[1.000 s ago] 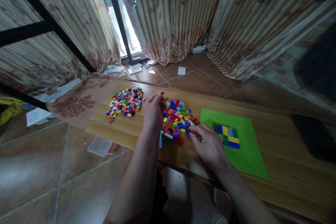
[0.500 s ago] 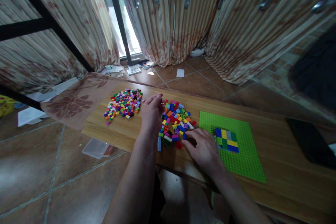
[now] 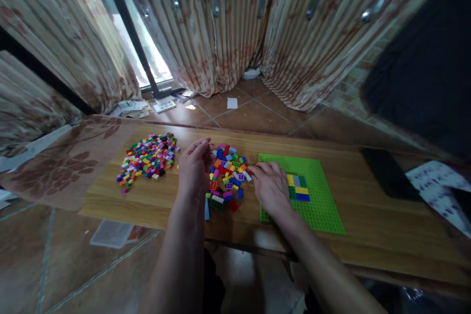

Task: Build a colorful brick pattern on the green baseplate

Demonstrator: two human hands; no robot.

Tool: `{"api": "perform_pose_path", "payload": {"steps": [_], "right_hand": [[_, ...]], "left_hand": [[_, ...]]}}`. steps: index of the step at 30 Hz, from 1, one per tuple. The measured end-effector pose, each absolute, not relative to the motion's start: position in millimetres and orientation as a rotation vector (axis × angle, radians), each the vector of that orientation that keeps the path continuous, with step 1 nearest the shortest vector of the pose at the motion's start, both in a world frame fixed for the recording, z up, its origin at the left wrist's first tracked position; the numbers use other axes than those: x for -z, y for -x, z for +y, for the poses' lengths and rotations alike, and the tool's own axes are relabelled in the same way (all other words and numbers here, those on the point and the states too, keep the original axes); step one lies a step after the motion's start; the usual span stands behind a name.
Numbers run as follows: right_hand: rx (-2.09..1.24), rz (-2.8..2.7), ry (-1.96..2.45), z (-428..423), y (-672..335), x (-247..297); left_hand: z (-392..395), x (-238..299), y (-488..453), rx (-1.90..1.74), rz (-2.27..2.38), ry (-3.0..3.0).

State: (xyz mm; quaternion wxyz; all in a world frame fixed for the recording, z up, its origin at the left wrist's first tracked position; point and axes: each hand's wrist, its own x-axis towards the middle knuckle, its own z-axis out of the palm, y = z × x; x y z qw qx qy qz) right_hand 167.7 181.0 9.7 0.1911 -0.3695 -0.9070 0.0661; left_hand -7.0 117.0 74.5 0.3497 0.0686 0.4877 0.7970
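Note:
My left hand [image 3: 194, 166] is raised at the left edge of a pile of mixed building bricks [image 3: 228, 174]. Its fingers are curled together, and whatever they hold is hidden. On the pile's right side, my right hand [image 3: 271, 187] reaches in with its fingertips closed on a small red brick at the edge. Its wrist and palm lie over a green baseplate [image 3: 320, 206]. A flat block of blue, yellow, green and grey bricks [image 3: 300, 189] is on that plate, its left part covered by my right hand.
Smaller coloured bricks [image 3: 149, 157] form a heap on the left of the wooden table [image 3: 228, 230]. A dark flat object [image 3: 390, 174] and a printed sheet [image 3: 437, 191] lie at right. A clear plastic box [image 3: 110, 233] rests on the floor. Curtains [image 3: 206, 44] hang behind.
The view has turned to the right. My right hand has moved from the pile's lower right up to its right edge, and its fingers have closed. My left hand stays curled beside the pile.

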Motion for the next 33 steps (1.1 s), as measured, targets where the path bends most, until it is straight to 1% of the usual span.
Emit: {"api": "perform_pose_path", "payload": {"steps": [6,9,13,17,21,25,29,33], "right_hand": [[-0.206,-2.571,1.079,180,-162,-14],[-0.277,-2.515,1.072,178,-164,-22],[-0.530,-2.226,0.994,178,-185,-40],[-0.849,-1.899,1.147,184,-219,-49],[-1.017,-1.742,1.165,193,-247,-44],[-1.046,-1.797,1.146,195,-265,-41],[-0.938,-2.039,1.134,190,-273,-46],[-0.849,-2.258,1.027,183,-272,-48]], "left_hand": [[118,-76,6,-1.998,1.308,-0.202],[118,-76,3,-1.953,1.341,-0.247],[121,-72,-7,-1.862,1.403,-0.381],[127,-64,-28,-1.701,1.508,-0.591],[133,-54,-54,-1.457,1.525,-0.891],[137,-42,-74,-1.287,1.512,-1.117],[140,-35,-85,-1.171,1.538,-1.281],[142,-32,-89,-1.098,1.590,-1.381]]}}
